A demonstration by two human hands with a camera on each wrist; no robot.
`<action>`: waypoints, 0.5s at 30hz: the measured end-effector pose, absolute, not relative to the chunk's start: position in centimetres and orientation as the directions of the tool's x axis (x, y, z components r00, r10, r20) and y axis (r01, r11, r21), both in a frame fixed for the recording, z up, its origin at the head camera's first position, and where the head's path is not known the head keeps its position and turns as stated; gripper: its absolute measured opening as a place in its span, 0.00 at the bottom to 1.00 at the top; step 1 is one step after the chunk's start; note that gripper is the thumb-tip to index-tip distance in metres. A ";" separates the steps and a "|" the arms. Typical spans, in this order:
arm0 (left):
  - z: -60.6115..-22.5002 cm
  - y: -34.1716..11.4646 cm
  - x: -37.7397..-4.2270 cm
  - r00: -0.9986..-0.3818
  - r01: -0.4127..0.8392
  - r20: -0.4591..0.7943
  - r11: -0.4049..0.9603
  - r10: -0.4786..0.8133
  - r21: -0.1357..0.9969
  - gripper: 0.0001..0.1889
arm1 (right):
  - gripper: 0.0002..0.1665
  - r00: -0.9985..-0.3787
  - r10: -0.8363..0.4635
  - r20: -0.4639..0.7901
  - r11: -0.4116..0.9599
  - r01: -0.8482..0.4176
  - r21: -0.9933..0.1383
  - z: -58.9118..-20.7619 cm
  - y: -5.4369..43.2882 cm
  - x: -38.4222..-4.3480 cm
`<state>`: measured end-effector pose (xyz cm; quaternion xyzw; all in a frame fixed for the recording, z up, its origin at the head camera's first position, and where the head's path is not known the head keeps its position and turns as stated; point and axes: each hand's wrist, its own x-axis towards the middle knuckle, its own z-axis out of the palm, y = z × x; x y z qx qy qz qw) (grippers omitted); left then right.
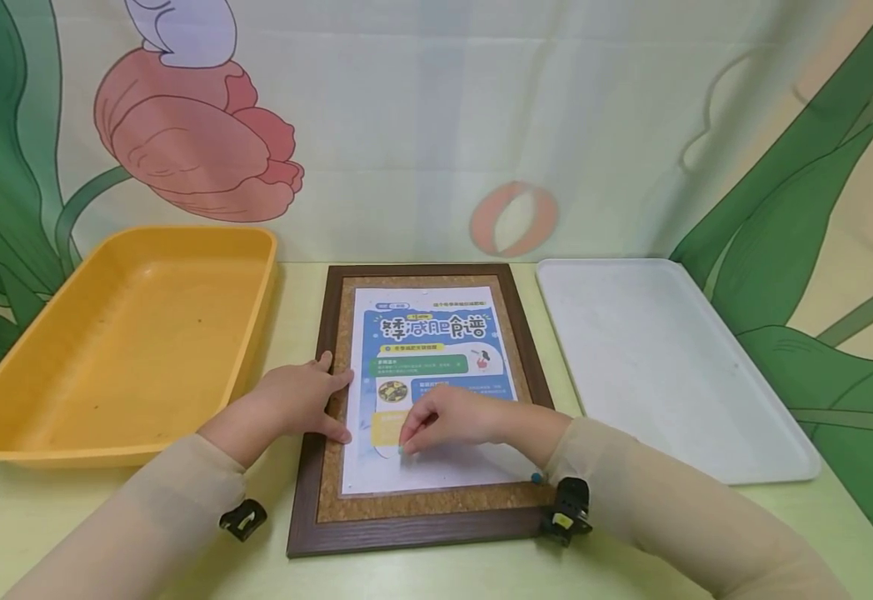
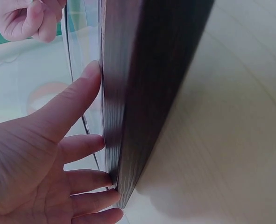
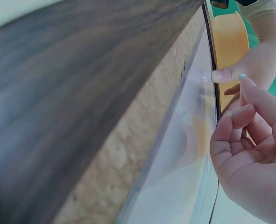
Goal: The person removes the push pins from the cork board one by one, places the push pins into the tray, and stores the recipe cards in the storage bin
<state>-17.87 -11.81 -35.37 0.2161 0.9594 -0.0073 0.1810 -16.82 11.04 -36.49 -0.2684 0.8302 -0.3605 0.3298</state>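
Note:
A dark wood-framed cork board [image 1: 444, 527] lies on the table with a printed poster [image 1: 421, 475] on it. The poster has a blue heading and coloured text boxes. Over its lower part, my right hand [image 1: 455, 417] pinches a small teal push pin [image 3: 242, 76] between thumb and fingertips; most of the pin is hidden. My left hand [image 1: 294, 400] rests with spread fingers across the board's left side. Its thumb and index finger reach the poster's left edge. A small blue pin [image 1: 536, 477] shows on the cork near the lower right corner, beside my right wrist.
A yellow-orange tray [image 1: 147, 333] stands left of the board, close to my left forearm. On the right lies a shallow white tray [image 1: 669, 367]. Behind everything hangs a curtain [image 1: 406, 125] printed with flowers and leaves.

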 end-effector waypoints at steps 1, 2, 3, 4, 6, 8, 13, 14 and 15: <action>-35.4 -11.9 -17.9 -0.841 0.417 -0.350 0.907 0.412 0.063 0.48 | 0.03 -0.639 -0.682 -0.355 0.597 -0.207 -0.775 -36.4 11.1 -16.8; -35.3 -11.9 -17.9 -0.842 0.417 -0.351 0.907 0.411 0.060 0.48 | 0.03 -0.641 -0.681 -0.355 0.599 -0.207 -0.774 -36.4 11.2 -16.9; -35.3 -11.9 -17.9 -0.842 0.416 -0.351 0.907 0.409 0.058 0.48 | 0.03 -0.642 -0.680 -0.355 0.599 -0.207 -0.774 -36.3 11.3 -16.9; -35.3 -11.9 -17.8 -0.843 0.415 -0.354 0.908 0.406 0.054 0.48 | 0.04 -0.643 -0.680 -0.354 0.598 -0.207 -0.774 -36.3 11.3 -16.9; -35.3 -11.9 -17.8 -0.841 0.415 -0.359 0.908 0.404 0.050 0.48 | 0.04 -0.648 -0.675 -0.353 0.602 -0.207 -0.772 -36.3 11.6 -16.9; -35.3 -11.9 -17.8 -0.840 0.415 -0.362 0.909 0.403 0.050 0.48 | 0.04 -0.655 -0.665 -0.357 0.609 -0.200 -0.767 -36.3 11.9 -16.9; -35.2 -11.7 -17.8 -0.841 0.412 -0.362 0.909 0.402 0.053 0.48 | 0.03 -0.675 -0.642 -0.364 0.623 -0.184 -0.760 -36.6 12.8 -17.0; -35.2 -11.7 -17.8 -0.842 0.410 -0.362 0.910 0.400 0.052 0.47 | 0.03 -0.677 -0.640 -0.363 0.625 -0.185 -0.758 -36.6 12.9 -17.0; -35.2 -11.8 -17.8 -0.843 0.407 -0.363 0.912 0.398 0.053 0.48 | 0.03 -0.678 -0.639 -0.363 0.627 -0.186 -0.757 -36.6 13.0 -17.0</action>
